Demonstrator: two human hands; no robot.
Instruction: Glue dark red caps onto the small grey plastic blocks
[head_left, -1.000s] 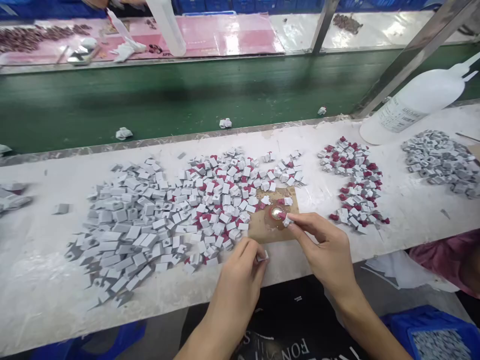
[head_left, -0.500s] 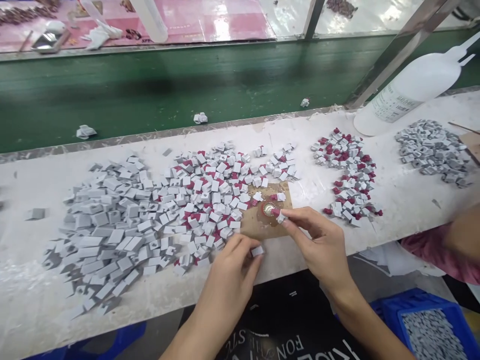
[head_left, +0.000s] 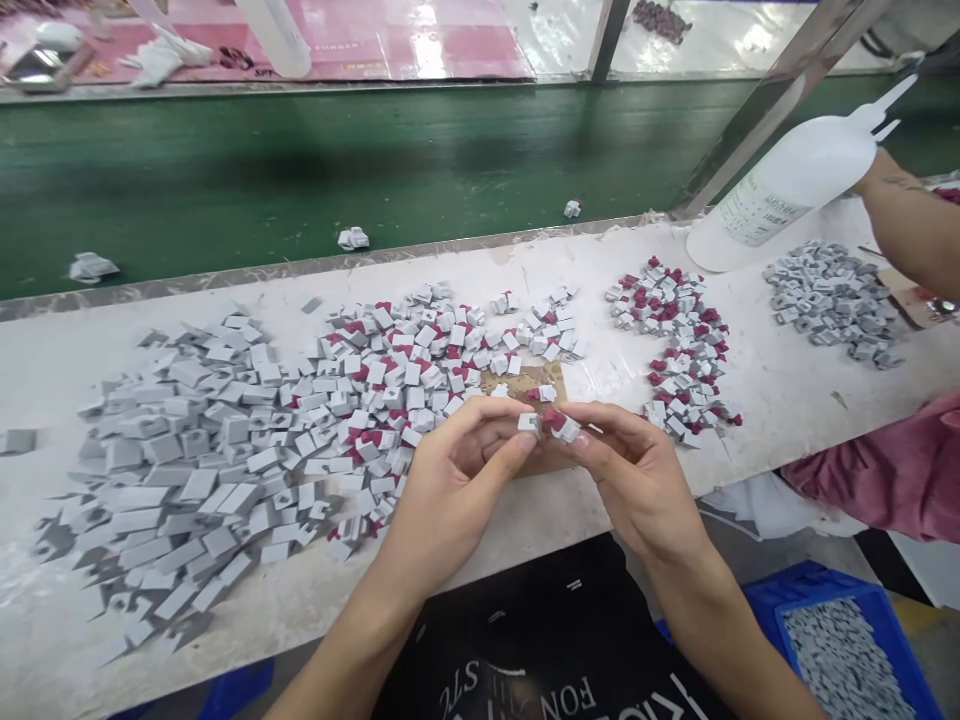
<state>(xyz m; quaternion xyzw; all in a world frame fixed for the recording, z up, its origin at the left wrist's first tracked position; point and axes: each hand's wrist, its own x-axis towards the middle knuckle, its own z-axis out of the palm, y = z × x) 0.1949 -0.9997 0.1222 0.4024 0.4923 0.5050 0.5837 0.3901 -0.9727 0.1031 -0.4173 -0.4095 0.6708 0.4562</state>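
My left hand [head_left: 469, 460] pinches a small grey plastic block [head_left: 529, 423] between thumb and fingertips. Close beside it, my right hand [head_left: 637, 465] grips a small grey and dark-red plastic piece [head_left: 562, 427], its red end turned toward the block. Whether the two pieces touch I cannot tell. Both hands are above a brown cardboard piece [head_left: 551, 458], which they partly cover. Just behind my fingers lies another grey and red piece [head_left: 541, 394]. To the left spreads a big pile of grey blocks [head_left: 187, 470], mixed with red-and-grey pieces [head_left: 405, 370] toward the middle.
A band of red-and-grey pieces [head_left: 682, 350] lies right of my hands, with a grey pile [head_left: 832, 300] beyond. A white squeeze bottle [head_left: 787, 190] leans near a metal post. Several pieces ride the green belt [head_left: 300, 170]. A co-worker's arm [head_left: 915, 230] reaches in; a blue bin [head_left: 847, 640] stands below.
My left hand has risen with its block to meet my right hand over the cardboard. The right hand's piece has left the small round dish. The belt pieces shifted left; a co-worker's arm reached behind the bottle.
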